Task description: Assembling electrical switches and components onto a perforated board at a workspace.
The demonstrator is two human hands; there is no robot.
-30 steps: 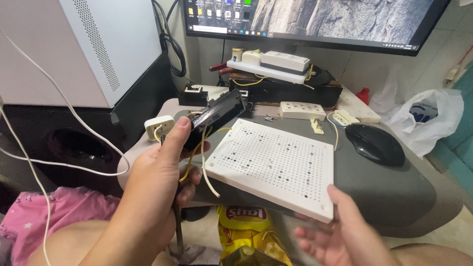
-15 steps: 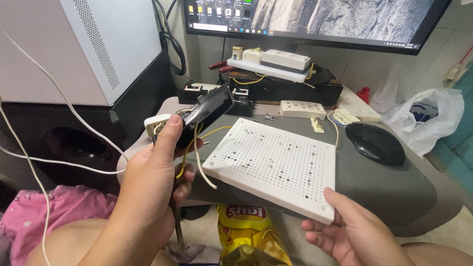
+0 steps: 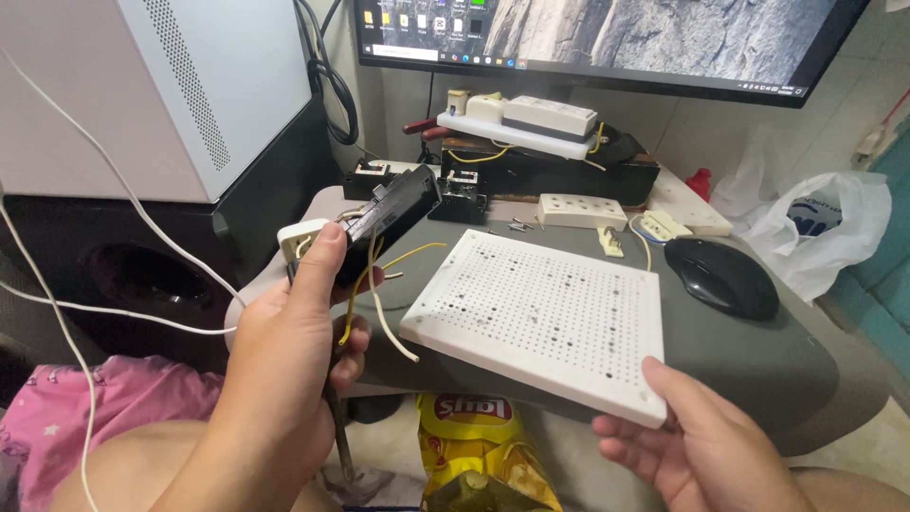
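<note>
Gripping a black switch (image 3: 393, 213) with loose wires (image 3: 379, 303), the left hand (image 3: 284, 379) lifts it. The right hand (image 3: 706, 446) holds the white board (image 3: 540, 318), bare, nothing mounted yet.

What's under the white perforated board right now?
The white perforated plastic board lies on the grey table; the right hand holds its near corner from below. Anything beneath its middle is covered.

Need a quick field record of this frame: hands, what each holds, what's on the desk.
left hand: grips black electrical part with loose yellow and white wires
right hand: supports near corner of white perforated board, thumb on top
board: tilted, far edge over grey desk
desk items: black mouse, white socket strip, small screws
behind: monitor, white computer case
below: yellow snack bag
</note>
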